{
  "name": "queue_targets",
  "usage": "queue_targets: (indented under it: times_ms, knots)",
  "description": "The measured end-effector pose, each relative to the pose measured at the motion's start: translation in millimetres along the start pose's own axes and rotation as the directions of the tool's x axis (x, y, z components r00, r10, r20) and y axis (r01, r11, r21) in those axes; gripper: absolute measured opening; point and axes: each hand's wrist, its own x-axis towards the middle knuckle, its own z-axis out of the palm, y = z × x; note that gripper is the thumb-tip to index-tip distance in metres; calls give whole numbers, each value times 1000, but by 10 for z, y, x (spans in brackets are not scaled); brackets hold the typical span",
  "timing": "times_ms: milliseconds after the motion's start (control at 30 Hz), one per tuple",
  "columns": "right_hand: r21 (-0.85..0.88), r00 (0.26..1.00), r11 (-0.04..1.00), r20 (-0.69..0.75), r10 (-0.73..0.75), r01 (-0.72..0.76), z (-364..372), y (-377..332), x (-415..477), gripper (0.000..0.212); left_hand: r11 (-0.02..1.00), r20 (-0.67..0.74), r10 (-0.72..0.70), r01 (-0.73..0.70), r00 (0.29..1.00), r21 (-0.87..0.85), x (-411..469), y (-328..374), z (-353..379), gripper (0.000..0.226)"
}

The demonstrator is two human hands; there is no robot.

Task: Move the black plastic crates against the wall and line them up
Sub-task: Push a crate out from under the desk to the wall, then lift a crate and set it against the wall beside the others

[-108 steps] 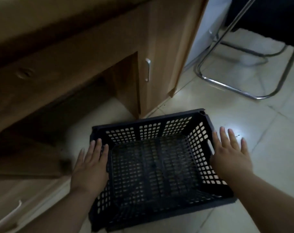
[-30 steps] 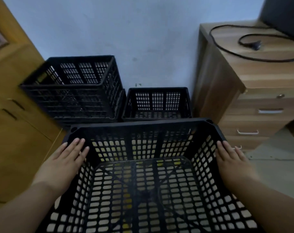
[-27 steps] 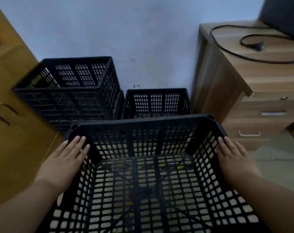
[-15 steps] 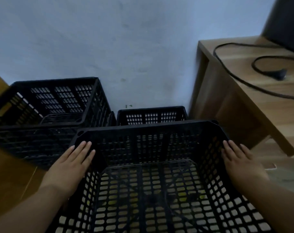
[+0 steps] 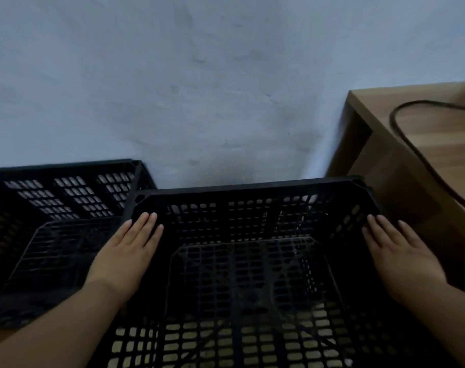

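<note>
I hold a black perforated plastic crate between both palms, its open top facing me. My left hand presses flat on its left wall and my right hand on its right wall, fingers straight. The crate's far rim is close to the pale blue wall. To its left a taller black crate stack stands against the same wall, touching or nearly touching the held crate. The low crate seen earlier by the wall is hidden under the held one.
A wooden cabinet stands right of the held crate, close to my right hand, with a black cable lying on its top. Pale floor shows through the crate's bottom holes.
The held crate has moved forward toward the wall and now covers the low crate that stood there. The view has come closer and tilted up; my hands keep the same grip.
</note>
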Motion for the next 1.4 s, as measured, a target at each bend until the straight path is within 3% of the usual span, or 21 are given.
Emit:
queue_targets:
  times_ms: [133,200,267,300,367,500,567,633,733,833,1067,1133,1267,1333,1400]
  knots:
    - [68,1000,998,22,14,-15,-186,-37,518,66,990,-183,22,-47,983,-131,554,-183,200,77]
    - [182,994,983,-109,-10,29,-197,-46,722,74,983,-235,54,-93,970,-158,746,-286,314,85]
    - [155,965,985,-260,-39,81,-80,4,937,88,965,-261,74,-136,962,-226,950,-365,428,92]
    - [159,926,983,-376,-31,98,44,10,1031,85,961,-272,85,-150,959,-232,1039,-389,467,95]
    - [180,901,978,-433,-13,101,157,-20,1197,81,958,-281,92,-162,955,-238,1191,-416,498,97]
    - [188,947,980,-320,4,60,68,14,1430,84,960,-278,81,-150,957,-237,1483,-440,471,96]
    - [161,974,987,-225,25,11,12,13,1539,73,961,-283,67,-138,957,-240,1629,-442,438,98]
    - [259,959,966,-275,61,12,70,44,1686,63,959,-286,52,-128,957,-252,1754,-441,408,99]
    - [275,929,958,-369,24,85,133,75,1832,69,954,-261,54,-127,964,-272,1852,-428,430,100]
    - [228,851,965,-525,9,130,123,123,1964,65,948,-264,42,-123,964,-295,1860,-376,463,103]
    - [286,793,953,-601,102,95,337,25,2022,64,946,-279,20,-109,960,-306,1856,-320,484,112]
    - [306,791,949,-597,131,73,322,34,2008,67,944,-282,11,-103,959,-314,1842,-288,476,105]
    - [296,832,953,-543,112,65,262,36,1994,68,942,-313,28,-129,949,-308,1780,-255,468,66]
    - [310,862,948,-497,97,72,125,13,2026,69,947,-267,28,-112,963,-303,1784,-274,377,71]
    - [367,892,924,-446,78,103,-99,-118,2079,87,949,-262,-13,-71,965,-307,1789,-352,241,75]
